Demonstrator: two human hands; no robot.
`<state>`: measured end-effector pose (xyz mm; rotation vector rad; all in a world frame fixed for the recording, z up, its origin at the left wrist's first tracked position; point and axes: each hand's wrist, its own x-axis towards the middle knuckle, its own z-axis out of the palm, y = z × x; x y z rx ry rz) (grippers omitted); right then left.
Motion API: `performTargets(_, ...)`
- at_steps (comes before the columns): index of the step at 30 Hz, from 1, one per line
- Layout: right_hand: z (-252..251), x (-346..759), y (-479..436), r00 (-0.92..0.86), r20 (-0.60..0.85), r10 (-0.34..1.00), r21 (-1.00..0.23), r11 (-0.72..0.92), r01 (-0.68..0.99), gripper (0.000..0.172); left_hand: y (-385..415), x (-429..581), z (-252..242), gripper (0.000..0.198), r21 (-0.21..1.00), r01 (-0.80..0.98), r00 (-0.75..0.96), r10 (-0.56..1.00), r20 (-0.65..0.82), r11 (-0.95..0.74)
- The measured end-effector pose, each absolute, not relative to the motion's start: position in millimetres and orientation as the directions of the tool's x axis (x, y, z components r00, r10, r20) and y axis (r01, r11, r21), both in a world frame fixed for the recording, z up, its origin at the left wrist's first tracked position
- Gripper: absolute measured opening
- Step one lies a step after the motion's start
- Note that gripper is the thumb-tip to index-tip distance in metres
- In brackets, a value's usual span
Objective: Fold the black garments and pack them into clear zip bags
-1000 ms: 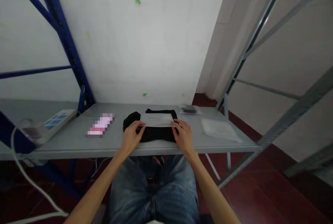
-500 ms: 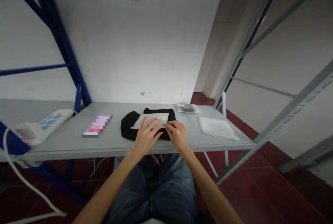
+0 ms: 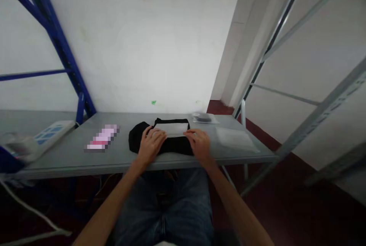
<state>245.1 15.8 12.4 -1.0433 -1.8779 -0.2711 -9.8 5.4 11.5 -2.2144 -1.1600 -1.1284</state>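
A black cloth item [image 3: 175, 146] lies on the grey table near its front edge, with a flat whitish sheet or bag [image 3: 173, 128] on top of it. My left hand [image 3: 151, 142] is closed at the sheet's left front corner, fingers bent over the cloth. At the right front corner my right hand [image 3: 199, 143] pinches the sheet between thumb and fingers. The sheet's front edge runs between the two hands, with black cloth showing in front of it and behind it.
To the right lie clear plastic bags [image 3: 236, 138], and behind them a small bag with something dark inside [image 3: 205, 118]. A blurred-out pink object [image 3: 103, 138] is at left, beyond it a white power strip [image 3: 54, 133]. Blue and grey frame posts flank the table [image 3: 71, 162].
My hands have moved apart, the left one leftward to the sheet's left corner and the right one slightly rightward. The sheet now lies straighter along the cloth. The view has shifted slightly.
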Motion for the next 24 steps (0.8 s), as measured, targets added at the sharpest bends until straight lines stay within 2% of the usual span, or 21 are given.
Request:
performTargets(6, 16, 272, 33, -0.089, 0.806, 0.585, -0.330, 0.569, 0.753, 0.021, 5, -56, 4, 0.018, 0.076, 0.872, 0.220, 0.528, 0.820, -0.483)
performTargets(12, 14, 264, 39, -0.081, 0.772, 0.631, -0.442, 0.623, 0.645, 0.024, 6, -42, 9, 0.026, 0.202, 0.820, 0.215, 0.614, 0.759, -0.536)
performTargets(18, 9, 261, 41, -0.057, 0.750, 0.659, -0.502, 0.622, 0.601, 0.025, 16, -26, 16, 0.028, 0.258, 0.782, 0.331, 0.728, 0.600, -0.568)
performTargets(21, 7, 263, 42, -0.045, 0.741, 0.670, -0.512, 0.608, 0.607, 0.025, 15, -23, 17, 0.028, 0.243, 0.773, 0.369, 0.727, 0.578, -0.586)
performTargets(24, 8, 260, 36, -0.048, 0.762, 0.646, -0.482, 0.616, 0.623, 0.027, 14, -23, 18, 0.026, 0.176, 0.779, 0.405, 0.697, 0.591, -0.602)
